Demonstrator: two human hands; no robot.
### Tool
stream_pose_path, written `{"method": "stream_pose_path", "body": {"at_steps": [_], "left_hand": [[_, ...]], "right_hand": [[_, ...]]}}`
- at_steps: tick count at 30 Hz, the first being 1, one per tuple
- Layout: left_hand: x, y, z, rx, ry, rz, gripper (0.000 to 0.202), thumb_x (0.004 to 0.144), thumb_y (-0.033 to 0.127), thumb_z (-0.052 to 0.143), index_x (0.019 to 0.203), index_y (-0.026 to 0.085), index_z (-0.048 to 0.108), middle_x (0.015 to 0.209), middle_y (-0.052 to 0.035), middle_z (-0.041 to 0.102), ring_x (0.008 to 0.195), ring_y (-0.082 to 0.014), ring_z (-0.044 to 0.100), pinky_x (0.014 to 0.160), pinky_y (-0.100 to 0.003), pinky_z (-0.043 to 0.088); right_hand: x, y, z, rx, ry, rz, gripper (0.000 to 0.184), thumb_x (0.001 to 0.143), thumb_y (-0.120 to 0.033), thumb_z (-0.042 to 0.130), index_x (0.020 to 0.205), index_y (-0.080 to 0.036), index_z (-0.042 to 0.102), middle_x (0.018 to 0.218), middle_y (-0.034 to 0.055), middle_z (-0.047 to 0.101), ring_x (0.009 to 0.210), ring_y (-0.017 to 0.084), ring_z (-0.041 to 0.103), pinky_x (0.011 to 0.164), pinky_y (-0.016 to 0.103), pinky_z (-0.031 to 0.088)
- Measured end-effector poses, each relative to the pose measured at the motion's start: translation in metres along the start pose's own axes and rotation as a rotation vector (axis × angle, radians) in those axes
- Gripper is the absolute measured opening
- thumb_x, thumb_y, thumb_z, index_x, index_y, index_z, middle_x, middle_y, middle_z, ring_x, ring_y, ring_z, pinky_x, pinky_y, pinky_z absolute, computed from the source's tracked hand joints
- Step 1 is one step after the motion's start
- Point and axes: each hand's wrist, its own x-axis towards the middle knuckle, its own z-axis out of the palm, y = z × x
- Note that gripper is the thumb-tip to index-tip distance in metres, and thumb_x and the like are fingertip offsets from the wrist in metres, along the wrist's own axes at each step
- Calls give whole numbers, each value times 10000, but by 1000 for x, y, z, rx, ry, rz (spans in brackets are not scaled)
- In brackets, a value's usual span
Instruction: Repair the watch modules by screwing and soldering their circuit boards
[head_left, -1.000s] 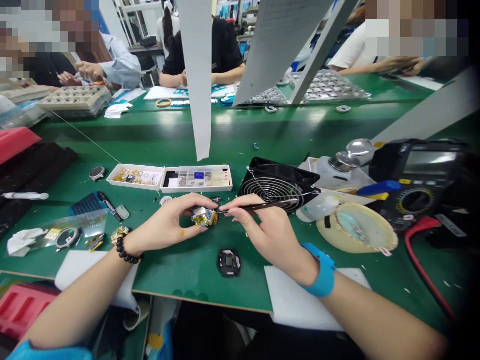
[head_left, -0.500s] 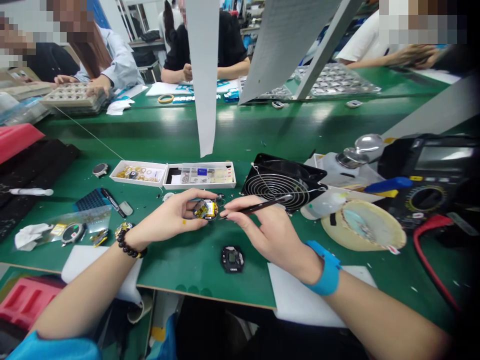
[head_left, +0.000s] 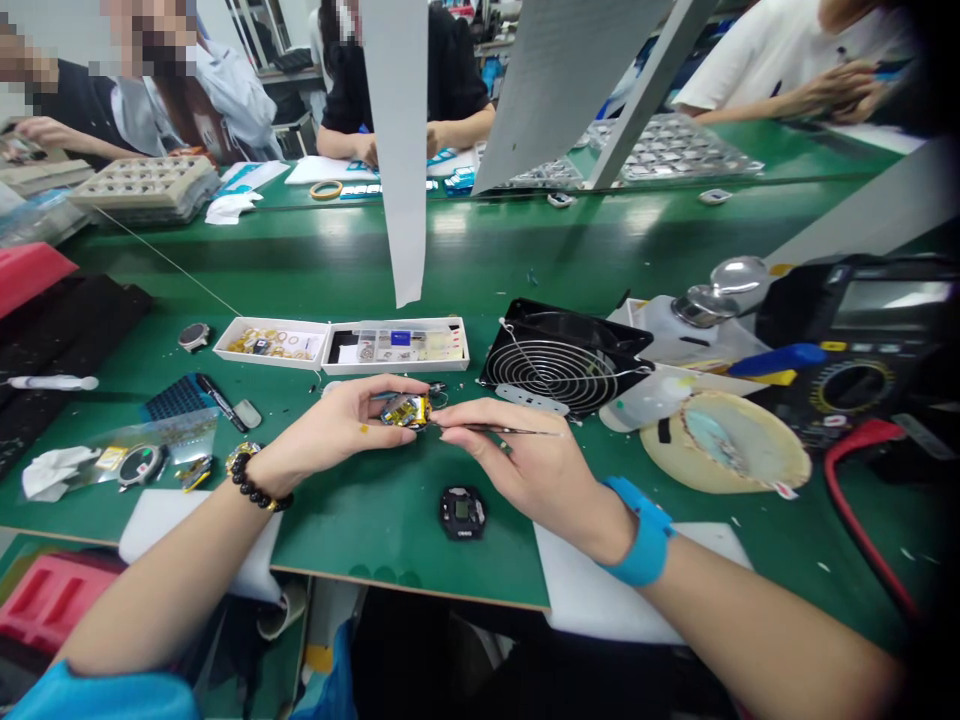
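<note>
Between the thumb and fingers of my left hand (head_left: 349,425) sits a small watch module (head_left: 405,410) with yellow and silver parts, held above the bench. My right hand (head_left: 525,455) pinches dark, slim tweezers (head_left: 499,429). Their tips meet the right edge of the module; whether they grip a part there is too small to tell. Below the hands, a black watch housing (head_left: 463,512) with a small grey square in its middle lies flat on the green bench (head_left: 352,535).
Behind my hands stand two white boxes of small parts (head_left: 274,342) (head_left: 397,345) and a black fan (head_left: 566,355). A yellowish bowl (head_left: 724,440), a bottle and a multimeter (head_left: 855,350) are at right. A round watch (head_left: 141,466) lies at left. Co-workers sit across the bench.
The tweezers have turned from slanting upward to nearly level, and their tips have come to the module. The module is tilted differently in my left hand.
</note>
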Motion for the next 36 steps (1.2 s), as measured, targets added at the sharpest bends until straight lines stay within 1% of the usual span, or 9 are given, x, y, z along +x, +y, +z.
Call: {"method": "stream_pose_path", "body": {"at_steps": [7, 10, 15, 17, 20, 22, 29, 33, 36], "left_hand": [[0, -4, 3, 6, 53, 5, 545, 821, 265, 847, 1325, 182, 659, 1365, -120, 688, 1244, -286, 664, 1143, -484, 500], [0, -5, 3, 58, 102, 36, 539, 823, 304, 862, 1318, 200, 676, 1417, -117, 659, 1250, -297, 657, 1111, -459, 527], [3, -5, 2, -13, 139, 55, 589, 770, 296, 906, 1308, 184, 695, 1435, -124, 647, 1246, -306, 657, 1082, -434, 541], [3, -5, 4, -19, 151, 48, 588, 764, 285, 900, 1305, 181, 694, 1425, -125, 652, 1230, -302, 664, 1072, -435, 546], [1, -4, 7, 68, 189, 64, 538, 800, 283, 860, 1302, 186, 692, 1398, -119, 668, 1200, -297, 675, 1040, -431, 563], [0, -3, 9, 100, 206, 86, 513, 812, 282, 849, 1292, 188, 696, 1401, -116, 665, 1203, -301, 672, 1027, -429, 568], [3, -4, 9, -137, 181, 38, 563, 740, 261, 922, 1265, 197, 727, 1420, -109, 660, 1301, -312, 620, 1133, -459, 505], [3, -5, 12, -170, 186, 30, 586, 730, 261, 940, 1274, 216, 727, 1415, -99, 667, 1284, -304, 634, 1129, -448, 512], [2, -2, 14, -238, 182, 13, 557, 721, 220, 940, 1243, 226, 744, 1381, -80, 692, 1288, -287, 637, 1146, -420, 504]], "right_hand": [[-2, 0, 4, -101, -51, -1, 103, 1040, -276, 651, 1093, -215, 715, 1076, 25, 799, 955, 200, 775, 843, 323, 627], [-1, 0, 4, -22, -47, 73, 105, 1041, -267, 650, 1095, -217, 724, 1090, 15, 797, 965, 192, 773, 848, 312, 624], [3, 3, 4, 170, 62, 221, 148, 1059, -289, 619, 1070, -226, 753, 1065, 11, 798, 968, 185, 775, 872, 303, 634], [3, 4, 5, 184, 50, 219, 138, 1052, -292, 631, 1076, -232, 754, 1086, 13, 797, 995, 195, 773, 891, 320, 637], [2, 5, 6, 154, -6, 176, 109, 1034, -276, 659, 1091, -256, 751, 1125, 5, 793, 1022, 204, 766, 923, 348, 632], [2, 5, 6, 163, -5, 174, 111, 1034, -271, 659, 1092, -258, 753, 1123, 0, 793, 1020, 198, 765, 924, 344, 630], [4, 5, 4, 276, 76, 298, 191, 1057, -339, 626, 1063, -231, 783, 1101, 24, 792, 990, 192, 772, 881, 322, 637], [4, 4, 4, 303, 71, 297, 169, 1046, -332, 643, 1056, -234, 780, 1089, 18, 796, 1010, 196, 770, 922, 336, 634], [4, 2, 5, 333, 107, 297, 144, 1038, -317, 659, 1049, -235, 777, 1081, 13, 796, 982, 182, 773, 896, 316, 639]]}}
